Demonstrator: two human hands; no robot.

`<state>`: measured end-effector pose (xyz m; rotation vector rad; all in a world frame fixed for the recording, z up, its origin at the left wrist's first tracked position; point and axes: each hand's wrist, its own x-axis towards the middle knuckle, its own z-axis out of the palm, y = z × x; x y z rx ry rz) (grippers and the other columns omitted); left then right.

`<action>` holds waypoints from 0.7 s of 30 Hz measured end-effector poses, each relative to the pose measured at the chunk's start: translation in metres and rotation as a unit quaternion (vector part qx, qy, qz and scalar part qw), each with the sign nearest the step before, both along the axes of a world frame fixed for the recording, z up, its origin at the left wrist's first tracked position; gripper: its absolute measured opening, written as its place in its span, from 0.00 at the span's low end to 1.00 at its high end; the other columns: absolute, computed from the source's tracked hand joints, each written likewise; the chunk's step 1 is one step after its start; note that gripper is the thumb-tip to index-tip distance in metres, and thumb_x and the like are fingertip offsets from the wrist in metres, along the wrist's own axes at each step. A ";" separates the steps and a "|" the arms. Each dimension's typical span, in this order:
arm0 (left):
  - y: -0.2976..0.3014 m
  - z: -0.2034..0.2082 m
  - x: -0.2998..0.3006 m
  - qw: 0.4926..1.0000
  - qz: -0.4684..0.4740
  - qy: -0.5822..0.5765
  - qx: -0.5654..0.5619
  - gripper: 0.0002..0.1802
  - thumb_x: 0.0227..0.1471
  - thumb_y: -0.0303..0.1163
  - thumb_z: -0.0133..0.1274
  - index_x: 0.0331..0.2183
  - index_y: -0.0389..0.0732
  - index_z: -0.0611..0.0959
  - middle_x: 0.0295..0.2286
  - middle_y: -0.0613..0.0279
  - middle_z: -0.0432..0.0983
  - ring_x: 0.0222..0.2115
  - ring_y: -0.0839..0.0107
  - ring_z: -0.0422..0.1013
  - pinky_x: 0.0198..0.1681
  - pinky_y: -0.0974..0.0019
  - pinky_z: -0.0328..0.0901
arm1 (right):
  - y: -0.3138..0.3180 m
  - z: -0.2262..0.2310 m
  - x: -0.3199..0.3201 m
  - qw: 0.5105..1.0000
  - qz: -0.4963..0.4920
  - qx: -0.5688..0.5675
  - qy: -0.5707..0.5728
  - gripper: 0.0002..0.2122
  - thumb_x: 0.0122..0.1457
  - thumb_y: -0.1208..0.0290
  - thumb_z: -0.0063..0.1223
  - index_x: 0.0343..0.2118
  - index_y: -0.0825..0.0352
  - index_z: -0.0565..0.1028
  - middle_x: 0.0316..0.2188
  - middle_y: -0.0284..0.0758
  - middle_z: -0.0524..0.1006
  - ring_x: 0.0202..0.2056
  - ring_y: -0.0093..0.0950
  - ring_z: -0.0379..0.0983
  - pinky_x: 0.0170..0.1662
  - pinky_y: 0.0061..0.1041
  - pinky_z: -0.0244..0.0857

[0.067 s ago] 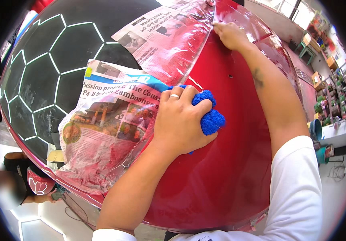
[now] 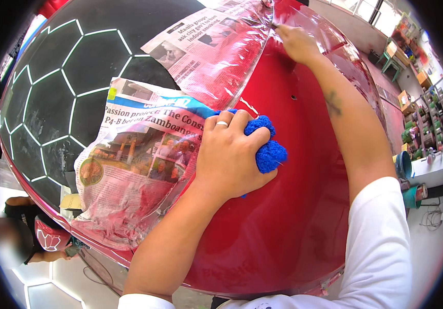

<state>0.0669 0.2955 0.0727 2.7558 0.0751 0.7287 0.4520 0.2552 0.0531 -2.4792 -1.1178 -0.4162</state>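
My left hand presses a fluffy blue microfiber cloth against a glossy red car panel, with the fingers wrapped round it. It rests beside the edge of printed newspaper masking. Clear film overlaps the paper, and red overspray covers parts of it. Farther off, my right hand has its fingers pinched at the far end of the seam between red paint and a second masking sheet. Motion smears those fingertips, and what they grip is too small to make out. A pale strip lies just beyond the cloth.
Left of the paper spreads a dark glossy panel reflecting hexagonal lights. Another person is at the lower left. Along the right stand shelves with cans, a blue bucket and a green stool.
My right hand has shifted very slightly at the far seam, its fingertips now more blurred. The left hand and blue cloth stay practically in place.
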 end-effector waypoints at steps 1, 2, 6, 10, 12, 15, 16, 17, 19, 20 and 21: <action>0.001 -0.001 -0.001 1.000 0.004 0.002 -0.001 0.22 0.32 0.44 0.77 0.32 0.51 0.87 0.40 0.57 0.77 0.44 0.51 0.75 0.51 0.47 0.67 | -0.003 0.004 0.003 0.996 -0.003 0.081 0.026 0.21 0.76 0.50 0.44 0.59 0.56 0.81 0.51 0.48 0.85 0.56 0.51 0.80 0.62 0.54 0.69; 0.002 -0.001 0.001 1.000 0.002 -0.005 0.005 0.22 0.32 0.44 0.77 0.32 0.51 0.87 0.40 0.57 0.77 0.44 0.51 0.75 0.51 0.47 0.67 | -0.013 0.010 0.011 0.985 -0.009 0.164 0.046 0.21 0.76 0.49 0.43 0.57 0.57 0.82 0.50 0.48 0.85 0.55 0.52 0.80 0.61 0.54 0.69; 0.002 -0.004 0.005 1.000 0.000 -0.025 0.005 0.22 0.32 0.45 0.77 0.32 0.51 0.87 0.40 0.57 0.77 0.44 0.51 0.75 0.51 0.46 0.67 | -0.042 0.029 0.032 0.833 0.043 0.387 0.393 0.17 0.75 0.57 0.55 0.53 0.65 0.83 0.38 0.38 0.87 0.32 0.33 0.85 0.35 0.36 0.81; 0.005 -0.002 0.004 1.000 0.002 -0.010 0.002 0.23 0.33 0.46 0.76 0.33 0.51 0.87 0.40 0.57 0.78 0.44 0.51 0.75 0.51 0.46 0.66 | -0.037 0.032 0.004 0.832 0.102 0.285 0.465 0.15 0.71 0.67 0.63 0.57 0.64 0.80 0.38 0.31 0.85 0.32 0.23 0.82 0.30 0.31 0.76; 0.006 -0.001 0.004 1.000 -0.003 -0.024 0.008 0.23 0.33 0.46 0.76 0.34 0.50 0.87 0.40 0.57 0.78 0.45 0.52 0.75 0.51 0.47 0.66 | -0.030 0.031 -0.004 0.835 0.101 0.241 0.485 0.16 0.70 0.66 0.64 0.57 0.61 0.80 0.38 0.29 0.85 0.32 0.21 0.81 0.30 0.30 0.73; 0.006 -0.004 0.008 0.999 -0.011 -0.033 0.000 0.23 0.34 0.47 0.75 0.34 0.50 0.87 0.39 0.57 0.78 0.45 0.52 0.75 0.51 0.47 0.66 | -0.012 0.024 -0.003 0.878 0.008 0.187 0.440 0.16 0.70 0.65 0.61 0.58 0.59 0.79 0.39 0.27 0.85 0.33 0.21 0.80 0.30 0.31 0.71; 0.006 -0.005 0.008 0.999 -0.012 -0.034 -0.005 0.23 0.34 0.47 0.75 0.34 0.50 0.87 0.39 0.58 0.78 0.45 0.53 0.75 0.51 0.47 0.66 | -0.006 0.023 -0.005 0.895 -0.037 0.170 0.411 0.16 0.70 0.65 0.60 0.59 0.59 0.79 0.39 0.27 0.84 0.33 0.21 0.80 0.30 0.32 0.70; 0.006 -0.006 0.007 0.999 -0.014 -0.038 -0.003 0.23 0.35 0.47 0.75 0.35 0.50 0.87 0.38 0.58 0.78 0.46 0.53 0.75 0.52 0.47 0.66 | 0.001 0.025 -0.008 0.899 -0.090 0.145 0.403 0.16 0.69 0.60 0.60 0.55 0.60 0.81 0.38 0.30 0.85 0.34 0.22 0.80 0.32 0.32 0.72; 0.007 -0.006 0.006 0.999 -0.019 -0.031 -0.014 0.22 0.35 0.47 0.76 0.34 0.50 0.88 0.39 0.57 0.77 0.46 0.52 0.75 0.53 0.47 0.65 | 0.011 0.018 -0.009 0.903 -0.069 0.141 0.400 0.15 0.68 0.58 0.61 0.52 0.60 0.83 0.39 0.32 0.86 0.37 0.22 0.81 0.37 0.34 0.73; 0.008 -0.006 0.006 0.999 -0.023 -0.028 -0.020 0.22 0.35 0.47 0.76 0.33 0.49 0.88 0.39 0.57 0.77 0.45 0.52 0.75 0.53 0.47 0.65 | 0.015 0.016 -0.009 0.905 -0.060 0.140 0.398 0.15 0.68 0.57 0.61 0.50 0.60 0.84 0.39 0.33 0.86 0.39 0.23 0.81 0.39 0.35 0.74; 0.007 -0.005 0.005 0.999 -0.023 -0.027 -0.021 0.22 0.35 0.46 0.76 0.33 0.49 0.88 0.39 0.57 0.76 0.45 0.52 0.75 0.53 0.47 0.65 | 0.016 0.012 -0.010 0.940 -0.082 0.069 0.324 0.21 0.66 0.49 0.62 0.51 0.60 0.85 0.44 0.39 0.88 0.44 0.29 0.84 0.47 0.37 0.76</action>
